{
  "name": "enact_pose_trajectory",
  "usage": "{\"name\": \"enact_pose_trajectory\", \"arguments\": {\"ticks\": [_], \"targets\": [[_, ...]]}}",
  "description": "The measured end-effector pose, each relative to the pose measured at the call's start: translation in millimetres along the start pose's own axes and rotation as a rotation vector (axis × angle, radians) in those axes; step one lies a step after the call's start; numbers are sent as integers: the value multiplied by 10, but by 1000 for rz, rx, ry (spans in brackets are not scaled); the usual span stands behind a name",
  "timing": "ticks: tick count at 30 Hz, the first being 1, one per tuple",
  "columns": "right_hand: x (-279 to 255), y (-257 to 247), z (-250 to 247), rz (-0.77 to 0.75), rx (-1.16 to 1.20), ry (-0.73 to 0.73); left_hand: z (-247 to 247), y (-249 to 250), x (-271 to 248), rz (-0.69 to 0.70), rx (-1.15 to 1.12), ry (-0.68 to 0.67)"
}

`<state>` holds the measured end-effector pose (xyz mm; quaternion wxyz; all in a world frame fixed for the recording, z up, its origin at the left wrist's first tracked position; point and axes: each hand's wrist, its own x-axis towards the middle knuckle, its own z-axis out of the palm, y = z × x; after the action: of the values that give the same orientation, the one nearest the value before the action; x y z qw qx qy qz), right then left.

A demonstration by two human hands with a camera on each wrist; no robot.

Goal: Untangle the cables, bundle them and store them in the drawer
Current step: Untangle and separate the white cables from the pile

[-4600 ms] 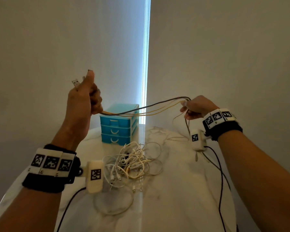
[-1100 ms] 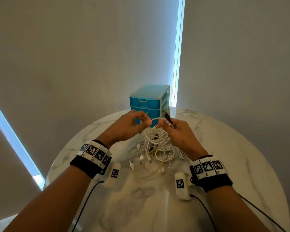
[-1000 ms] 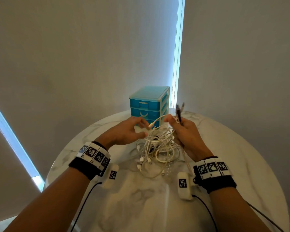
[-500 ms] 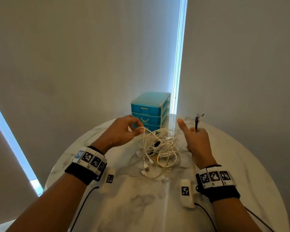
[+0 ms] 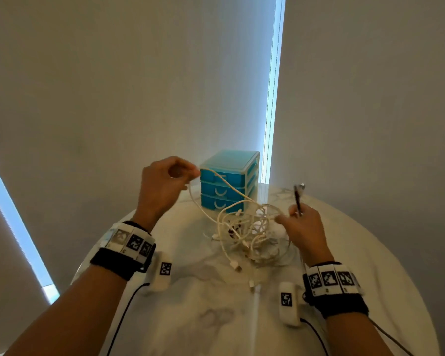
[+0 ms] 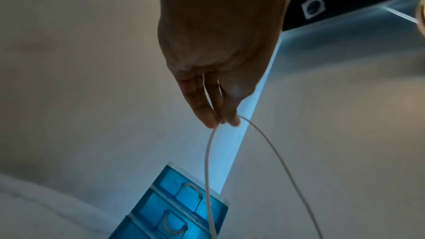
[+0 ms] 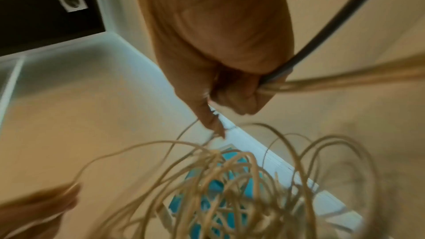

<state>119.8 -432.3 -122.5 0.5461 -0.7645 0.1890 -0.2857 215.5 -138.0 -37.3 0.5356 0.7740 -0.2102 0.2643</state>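
Note:
A tangle of white cables [image 5: 249,232] lies on the round marble table [image 5: 216,317], just in front of the blue three-drawer box [image 5: 229,183]. My left hand [image 5: 165,186] is raised above the table and pinches a white cable [image 6: 208,161] between thumb and fingertips; the cable runs down into the tangle. My right hand [image 5: 303,224] sits at the tangle's right side, curled round a bundle of dark and tan cables [image 7: 322,30] whose plug ends [image 5: 298,194] stick up. Its index finger [image 7: 211,121] points into the white loops [image 7: 230,179].
The drawers of the blue box [image 6: 174,212] are closed. The box stands at the table's far edge near the wall corner and a bright window slit [image 5: 272,98]. Loose connector ends [image 5: 235,265] lie in front of the tangle. Black wrist-camera cords [image 5: 121,317] trail off the near edge.
My left hand has risen and moved left, drawing a white cable up out of the tangle. My right hand has dropped towards the tangle, still holding the dark bundle.

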Motion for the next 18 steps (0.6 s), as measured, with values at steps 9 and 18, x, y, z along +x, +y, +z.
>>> {"name": "enact_pose_trajectory", "arguments": {"ticks": [9,18], "targets": [[82,-90,-221,129,399,-250,-58,13,7,-94,-32,150],[-211,-370,128,440,604,-706,175,220,-39,-64,-60,74]]}}
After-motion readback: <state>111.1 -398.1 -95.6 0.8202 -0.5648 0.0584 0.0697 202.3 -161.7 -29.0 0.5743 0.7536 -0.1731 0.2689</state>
